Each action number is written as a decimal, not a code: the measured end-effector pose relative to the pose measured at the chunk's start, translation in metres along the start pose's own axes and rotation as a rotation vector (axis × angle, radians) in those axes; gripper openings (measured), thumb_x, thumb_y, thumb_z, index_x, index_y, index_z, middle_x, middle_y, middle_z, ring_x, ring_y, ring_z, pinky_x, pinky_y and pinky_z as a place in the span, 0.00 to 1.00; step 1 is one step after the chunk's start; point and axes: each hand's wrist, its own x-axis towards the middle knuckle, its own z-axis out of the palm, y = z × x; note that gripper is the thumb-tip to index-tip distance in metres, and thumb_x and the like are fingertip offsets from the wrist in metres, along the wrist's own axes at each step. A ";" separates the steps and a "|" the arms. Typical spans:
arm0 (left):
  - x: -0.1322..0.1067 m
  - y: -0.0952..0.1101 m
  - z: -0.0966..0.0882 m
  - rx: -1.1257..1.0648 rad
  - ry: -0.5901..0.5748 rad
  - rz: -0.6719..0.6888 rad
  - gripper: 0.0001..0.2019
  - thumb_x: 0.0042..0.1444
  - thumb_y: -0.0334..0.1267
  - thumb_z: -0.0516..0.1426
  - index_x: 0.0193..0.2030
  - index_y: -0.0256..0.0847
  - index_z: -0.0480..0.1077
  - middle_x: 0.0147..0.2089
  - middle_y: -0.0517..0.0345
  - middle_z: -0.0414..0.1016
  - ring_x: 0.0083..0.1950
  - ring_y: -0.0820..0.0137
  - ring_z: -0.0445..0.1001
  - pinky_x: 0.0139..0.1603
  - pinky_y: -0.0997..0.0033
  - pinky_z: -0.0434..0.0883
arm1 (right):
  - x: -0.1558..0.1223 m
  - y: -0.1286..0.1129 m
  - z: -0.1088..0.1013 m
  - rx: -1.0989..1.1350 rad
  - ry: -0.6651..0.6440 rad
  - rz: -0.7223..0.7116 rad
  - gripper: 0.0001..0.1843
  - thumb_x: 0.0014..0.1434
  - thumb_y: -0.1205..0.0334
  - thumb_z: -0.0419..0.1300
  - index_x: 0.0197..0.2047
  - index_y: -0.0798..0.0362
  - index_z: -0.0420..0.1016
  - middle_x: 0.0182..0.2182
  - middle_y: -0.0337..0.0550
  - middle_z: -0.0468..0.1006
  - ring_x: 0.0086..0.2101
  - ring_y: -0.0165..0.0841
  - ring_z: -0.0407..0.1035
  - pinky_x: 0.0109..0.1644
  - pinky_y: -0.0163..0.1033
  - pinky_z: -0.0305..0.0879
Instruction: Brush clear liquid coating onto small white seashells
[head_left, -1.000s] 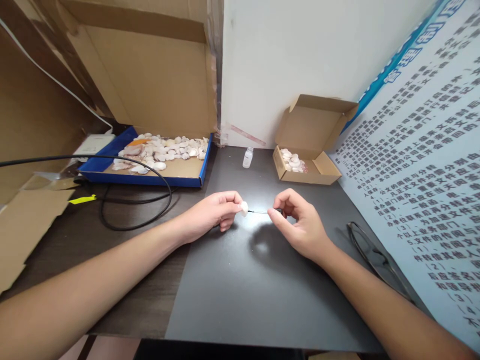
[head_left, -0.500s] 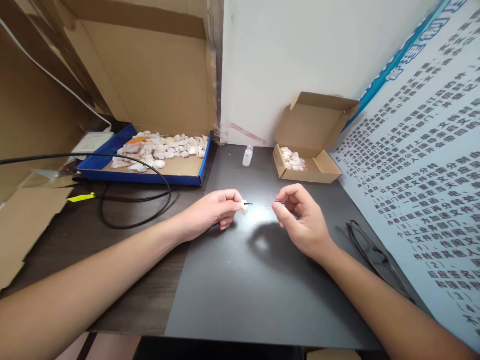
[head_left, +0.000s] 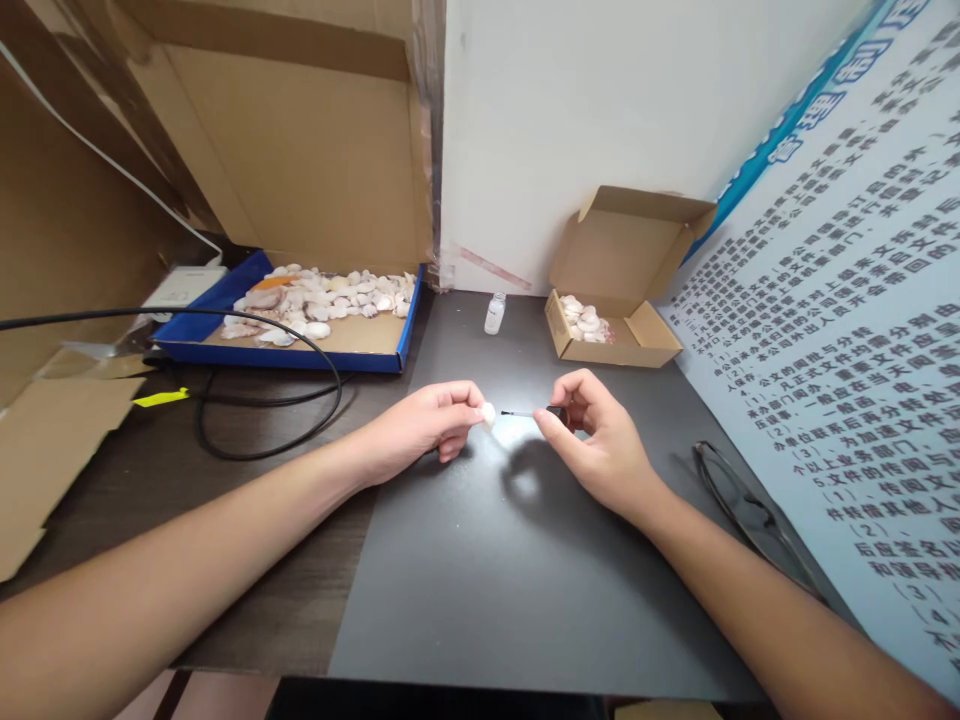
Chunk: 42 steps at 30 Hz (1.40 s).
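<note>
Between the thumb and fingers of my left hand (head_left: 439, 418) is a small white shell (head_left: 489, 414). My right hand (head_left: 596, 425) pinches the dark cap of a thin applicator brush (head_left: 517, 414), whose black tip points left at the shell with a small gap between them. Behind both hands a small glass bottle (head_left: 494, 315) stands upright without a cap, something whitish inside it. Both hands are above the dark grey mat (head_left: 465, 580).
A blue-edged box (head_left: 285, 352) holding many shells lies at the back left, a small cardboard box (head_left: 622, 347) with shells at the back right. Black cable (head_left: 262, 452) loops on the left; eyeglasses (head_left: 739, 505) rest at the right by the printed poster (head_left: 832, 330).
The brush tip has drawn back to the right, off the shell. My right hand has turned slightly, so the dark cap now shows. My left hand stays nearly still.
</note>
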 end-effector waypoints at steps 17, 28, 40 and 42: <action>0.000 0.001 0.000 0.006 -0.029 0.018 0.09 0.56 0.40 0.59 0.33 0.38 0.65 0.20 0.68 0.54 0.22 0.81 0.54 0.23 0.80 0.59 | 0.000 0.000 0.001 0.084 -0.023 0.002 0.10 0.63 0.57 0.60 0.38 0.49 0.60 0.25 0.31 0.62 0.22 0.26 0.58 0.27 0.35 0.56; -0.001 0.000 -0.001 -0.014 -0.041 -0.006 0.07 0.56 0.37 0.57 0.32 0.37 0.64 0.21 0.68 0.53 0.22 0.81 0.53 0.24 0.80 0.59 | 0.000 0.001 0.000 0.041 -0.032 -0.039 0.10 0.62 0.58 0.61 0.37 0.49 0.61 0.24 0.31 0.62 0.23 0.26 0.57 0.28 0.35 0.56; -0.001 0.003 0.001 -0.025 -0.048 -0.032 0.07 0.55 0.38 0.56 0.31 0.38 0.63 0.20 0.69 0.50 0.22 0.81 0.50 0.24 0.80 0.57 | -0.002 0.001 0.000 0.008 0.006 -0.080 0.10 0.62 0.60 0.61 0.36 0.49 0.62 0.23 0.30 0.61 0.22 0.26 0.56 0.27 0.34 0.55; -0.001 0.002 0.001 -0.020 -0.047 -0.028 0.07 0.55 0.38 0.56 0.31 0.38 0.63 0.20 0.69 0.49 0.22 0.81 0.50 0.24 0.80 0.57 | -0.001 0.001 0.000 0.030 0.007 -0.077 0.09 0.62 0.60 0.61 0.37 0.49 0.62 0.23 0.30 0.61 0.22 0.26 0.56 0.27 0.34 0.55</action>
